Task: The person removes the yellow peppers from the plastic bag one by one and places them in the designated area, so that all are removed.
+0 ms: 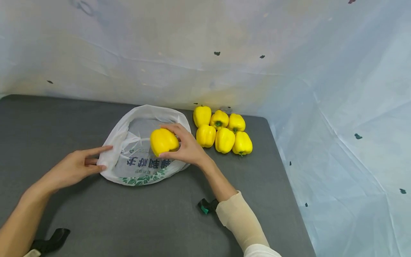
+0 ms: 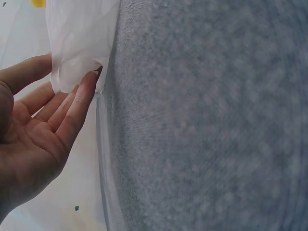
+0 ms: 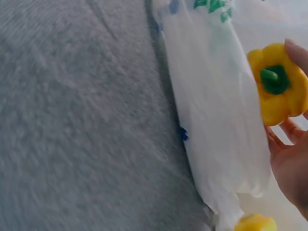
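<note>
A white plastic bag (image 1: 110, 157), printed in blue and green, stands on the dark grey table with its mouth spread wide and its rim rolled outward. My left hand (image 1: 75, 166) holds the bag's left rim between thumb and fingers; the bag's edge partly hides the fingertips in the left wrist view. Over the bag's mouth, my right hand (image 1: 186, 146) grips a yellow bell pepper (image 1: 162, 141), thumb on the near side and fingers on the far side. Its green stem (image 3: 274, 79) shows in the right wrist view. Whatever lies inside the bag is hard to make out.
Several more yellow bell peppers (image 1: 224, 140) sit in two rows just right of the bag. Behind the table, a pale plastic sheet (image 1: 179, 64) hangs, continuing down the right side. A black curved piece (image 1: 57, 238) is at the left wrist, another (image 1: 205, 206) at the right.
</note>
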Demonstrator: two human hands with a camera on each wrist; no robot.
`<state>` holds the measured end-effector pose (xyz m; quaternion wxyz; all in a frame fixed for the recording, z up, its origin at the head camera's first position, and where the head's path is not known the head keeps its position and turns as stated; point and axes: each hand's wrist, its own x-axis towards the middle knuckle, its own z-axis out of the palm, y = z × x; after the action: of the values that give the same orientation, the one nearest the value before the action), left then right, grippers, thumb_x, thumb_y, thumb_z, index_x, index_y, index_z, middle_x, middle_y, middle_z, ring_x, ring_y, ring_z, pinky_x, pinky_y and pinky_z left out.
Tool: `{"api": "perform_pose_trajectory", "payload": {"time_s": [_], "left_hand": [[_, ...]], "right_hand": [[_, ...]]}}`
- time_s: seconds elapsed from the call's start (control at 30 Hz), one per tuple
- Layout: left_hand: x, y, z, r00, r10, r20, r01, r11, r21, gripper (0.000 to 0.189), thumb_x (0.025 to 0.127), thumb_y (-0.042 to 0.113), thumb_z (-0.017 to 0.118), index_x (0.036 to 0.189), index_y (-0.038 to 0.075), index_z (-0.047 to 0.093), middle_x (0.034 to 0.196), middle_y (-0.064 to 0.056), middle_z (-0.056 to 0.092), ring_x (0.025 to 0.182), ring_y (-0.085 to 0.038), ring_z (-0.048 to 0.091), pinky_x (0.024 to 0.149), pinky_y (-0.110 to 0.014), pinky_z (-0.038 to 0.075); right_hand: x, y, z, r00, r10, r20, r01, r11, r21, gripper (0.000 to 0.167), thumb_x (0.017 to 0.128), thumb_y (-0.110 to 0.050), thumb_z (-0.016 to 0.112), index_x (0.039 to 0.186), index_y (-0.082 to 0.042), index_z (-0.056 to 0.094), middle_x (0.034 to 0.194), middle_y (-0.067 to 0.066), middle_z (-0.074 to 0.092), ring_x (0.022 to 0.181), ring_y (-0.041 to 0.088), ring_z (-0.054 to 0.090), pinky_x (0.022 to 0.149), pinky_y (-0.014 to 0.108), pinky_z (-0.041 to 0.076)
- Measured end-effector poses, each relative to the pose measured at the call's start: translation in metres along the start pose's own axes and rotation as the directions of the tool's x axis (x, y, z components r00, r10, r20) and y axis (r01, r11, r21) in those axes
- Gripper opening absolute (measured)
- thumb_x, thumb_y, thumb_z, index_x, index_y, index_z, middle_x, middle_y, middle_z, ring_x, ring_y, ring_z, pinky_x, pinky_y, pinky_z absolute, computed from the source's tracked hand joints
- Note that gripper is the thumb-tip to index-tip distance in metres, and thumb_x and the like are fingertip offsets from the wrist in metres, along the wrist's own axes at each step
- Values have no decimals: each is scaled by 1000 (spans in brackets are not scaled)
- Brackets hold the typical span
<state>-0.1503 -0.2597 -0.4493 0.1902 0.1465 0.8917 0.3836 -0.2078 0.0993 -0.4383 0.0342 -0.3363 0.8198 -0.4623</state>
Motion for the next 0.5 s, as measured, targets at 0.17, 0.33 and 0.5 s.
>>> {"api": "perform_pose_trajectory", "payload": {"time_s": [0.17, 0.33, 0.5], "left_hand": [[1, -1, 0, 1000, 6, 2, -6, 1000, -7, 67, 93, 19, 72, 151, 4, 41, 135, -40, 49, 110, -42, 64, 67, -24, 51], [1, -1, -1, 1000, 19, -5, -19, 1000, -11, 66, 93, 18, 72, 150, 4, 42, 136, -40, 47, 111, -45, 63, 67, -25, 51], [1, -4, 0, 1000, 8, -11, -8, 1000, -9, 67, 93, 20, 72, 150, 4, 41, 137, -41, 46, 112, -46, 61, 65, -25, 50]], "right_hand": [[-6, -2, -11, 1000, 4, -29, -5, 1000, -30, 82, 76, -28, 87, 147, -22, 47, 137, 0, 50, 113, 12, 51, 92, 31, 47], [-12, -1, -17, 999, 26, -46, -27, 1000, -16, 86, 73, -24, 89, 148, -17, 46, 138, 5, 49, 115, 17, 51, 94, 35, 46], [-21, 1, -20, 996, 36, -77, -39, 999, -31, 84, 74, -24, 88, 147, -19, 47, 136, 2, 50, 113, 15, 52, 92, 36, 48]]}}
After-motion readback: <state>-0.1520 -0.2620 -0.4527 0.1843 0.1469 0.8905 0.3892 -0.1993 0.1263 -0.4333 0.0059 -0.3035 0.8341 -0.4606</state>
